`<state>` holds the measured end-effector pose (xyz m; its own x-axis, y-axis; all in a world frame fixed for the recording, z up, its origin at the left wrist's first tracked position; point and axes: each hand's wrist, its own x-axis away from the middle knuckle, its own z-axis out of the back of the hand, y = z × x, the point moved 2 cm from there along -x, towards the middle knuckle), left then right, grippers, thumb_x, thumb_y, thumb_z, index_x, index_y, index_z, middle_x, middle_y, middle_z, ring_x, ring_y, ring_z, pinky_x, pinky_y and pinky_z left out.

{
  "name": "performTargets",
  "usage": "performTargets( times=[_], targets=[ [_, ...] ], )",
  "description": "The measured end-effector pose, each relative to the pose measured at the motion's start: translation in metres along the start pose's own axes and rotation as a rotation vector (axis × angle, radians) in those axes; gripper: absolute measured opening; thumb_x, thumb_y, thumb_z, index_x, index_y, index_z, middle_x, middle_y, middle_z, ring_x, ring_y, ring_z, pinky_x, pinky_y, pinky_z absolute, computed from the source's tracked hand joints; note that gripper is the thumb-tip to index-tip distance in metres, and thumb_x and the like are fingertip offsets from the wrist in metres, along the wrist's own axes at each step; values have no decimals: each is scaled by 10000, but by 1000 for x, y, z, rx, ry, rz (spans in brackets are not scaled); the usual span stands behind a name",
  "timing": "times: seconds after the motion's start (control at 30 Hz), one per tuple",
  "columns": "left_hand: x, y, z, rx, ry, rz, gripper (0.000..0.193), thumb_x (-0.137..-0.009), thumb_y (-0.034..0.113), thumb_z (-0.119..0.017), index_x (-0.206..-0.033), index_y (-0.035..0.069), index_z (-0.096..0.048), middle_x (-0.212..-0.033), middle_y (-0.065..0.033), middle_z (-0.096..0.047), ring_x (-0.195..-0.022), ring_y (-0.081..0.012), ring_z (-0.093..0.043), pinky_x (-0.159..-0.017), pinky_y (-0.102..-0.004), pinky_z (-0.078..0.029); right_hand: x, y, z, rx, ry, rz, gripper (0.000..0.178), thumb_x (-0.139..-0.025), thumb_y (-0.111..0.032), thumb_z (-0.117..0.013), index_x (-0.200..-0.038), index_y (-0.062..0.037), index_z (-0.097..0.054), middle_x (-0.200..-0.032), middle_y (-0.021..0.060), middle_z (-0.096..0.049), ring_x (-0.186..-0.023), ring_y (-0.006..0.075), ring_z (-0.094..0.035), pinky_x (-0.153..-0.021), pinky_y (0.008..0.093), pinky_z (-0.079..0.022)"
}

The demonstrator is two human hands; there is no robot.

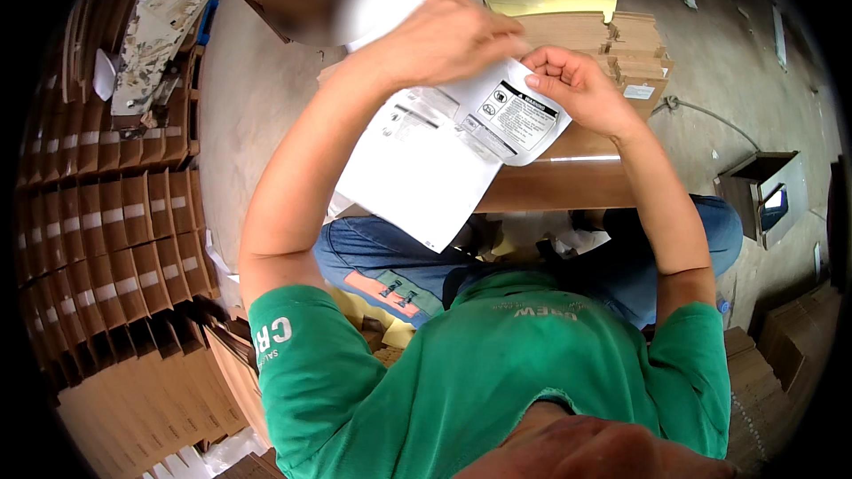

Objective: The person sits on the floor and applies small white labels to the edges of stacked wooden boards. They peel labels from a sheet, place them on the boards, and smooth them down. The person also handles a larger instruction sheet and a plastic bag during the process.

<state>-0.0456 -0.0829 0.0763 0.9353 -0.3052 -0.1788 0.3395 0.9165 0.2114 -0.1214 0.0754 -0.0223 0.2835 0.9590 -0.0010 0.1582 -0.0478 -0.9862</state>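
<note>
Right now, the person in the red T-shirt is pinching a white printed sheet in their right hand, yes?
Not quite: the T-shirt is green, not red, as the head view shows. The right hand does pinch a white printed sheet.

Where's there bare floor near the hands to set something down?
Grey concrete floor shows between the brown cardboard dividers and bare left forearm; also right of the brown cardboard stack, though a thin grey cord crosses there. Crowded: around the left hand and right hand, with white printed paper sheets and cardboard.
</note>
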Motion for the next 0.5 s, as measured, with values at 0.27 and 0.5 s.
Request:
performTargets(
  times=[0.27, 0.5],
  targets=[
    [9, -8, -2, 719, -304, 482, 406, -760, 64, -566, -1166, 60, -581, -786, -38, -656, -651, -82, -579, -619, -221, -461, -8, -16, -7, 154, 103, 122, 178, -858, -66, -552, -1033, -31, -558, -888, 33, -607, -785, 88, -559, -701, 234, -464],
    [16, -14, -8, 1005, -262, 618, 426, -720, 7, -553, -1144, -33, -548, -762, -58, -641, -658, -76, -581, -645, -190, -461, -5, -33, -30, 853, 291, 695, 193, -684, -117, -726, -866, -95, -667, -966, 17, -566, -955, 208, -494, -765, 303, -454]
  ],
)
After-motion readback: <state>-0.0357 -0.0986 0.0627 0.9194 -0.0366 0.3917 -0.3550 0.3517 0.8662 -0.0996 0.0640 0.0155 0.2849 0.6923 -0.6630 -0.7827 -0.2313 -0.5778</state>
